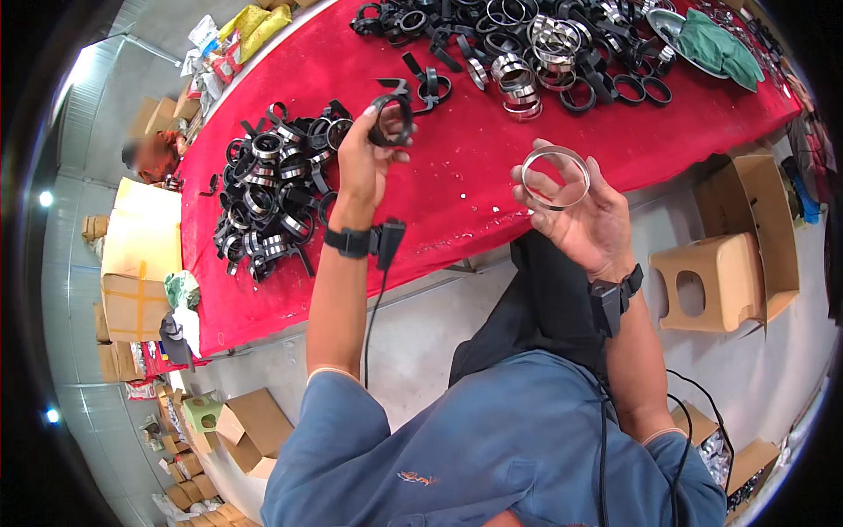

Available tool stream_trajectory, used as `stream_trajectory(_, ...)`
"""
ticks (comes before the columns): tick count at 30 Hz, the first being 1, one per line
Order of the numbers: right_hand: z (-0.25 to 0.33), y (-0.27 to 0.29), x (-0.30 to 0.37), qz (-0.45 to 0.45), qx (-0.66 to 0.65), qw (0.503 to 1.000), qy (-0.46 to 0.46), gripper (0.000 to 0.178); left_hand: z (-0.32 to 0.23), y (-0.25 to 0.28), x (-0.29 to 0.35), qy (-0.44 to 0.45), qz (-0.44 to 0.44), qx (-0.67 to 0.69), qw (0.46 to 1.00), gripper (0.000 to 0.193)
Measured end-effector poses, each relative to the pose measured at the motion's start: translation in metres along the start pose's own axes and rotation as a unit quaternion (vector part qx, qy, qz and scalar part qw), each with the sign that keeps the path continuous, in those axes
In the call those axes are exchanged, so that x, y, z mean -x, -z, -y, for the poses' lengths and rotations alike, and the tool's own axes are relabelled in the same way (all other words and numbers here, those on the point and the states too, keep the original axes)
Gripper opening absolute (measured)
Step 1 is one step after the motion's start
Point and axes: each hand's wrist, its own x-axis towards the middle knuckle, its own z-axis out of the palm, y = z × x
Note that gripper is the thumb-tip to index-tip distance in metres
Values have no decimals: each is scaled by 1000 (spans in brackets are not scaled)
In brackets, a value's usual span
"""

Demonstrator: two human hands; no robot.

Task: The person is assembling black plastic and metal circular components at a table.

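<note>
My left hand (364, 158) is closed on a black ring with a tab (392, 120), held up over the red-covered table. In my right hand (584, 220) is a thin, shiny metal ring (556, 178), pinched at its edge with the palm turned up. The two rings are apart. Left of my left hand lies a heap of black rings fitted with silver bands (268, 189). Just beyond that hand, a black ring with a tab (433, 89) rests on the cloth. Farther off, loose silver rings (516, 79) are stacked among more black ones.
The red tablecloth (457, 184) carries small white scraps. A metal tray with a green cloth (720, 51) stands at the far right. Beside me on the right are a tan plastic stool (709, 281) and a cardboard box (773, 228). Another person (156, 156) sits at the far left.
</note>
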Motion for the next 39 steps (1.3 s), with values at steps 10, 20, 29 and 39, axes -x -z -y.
stream_trajectory(10, -16, -30, 28, 45, 84, 995, 31, 78, 10, -55, 138, 82, 232, 196, 949, 78)
stream_trajectory(20, -15, -28, 47, 14, 209, 976, 65, 74, 18, -68, 171, 79, 240, 179, 951, 85)
stream_trajectory(29, -2, -42, 64, -31, 249, 967, 32, 84, 19, -87, 175, 65, 234, 156, 957, 84)
stream_trajectory(39, 2, -32, 77, -58, 166, 984, -3, 78, 18, -89, 173, 50, 207, 98, 972, 80)
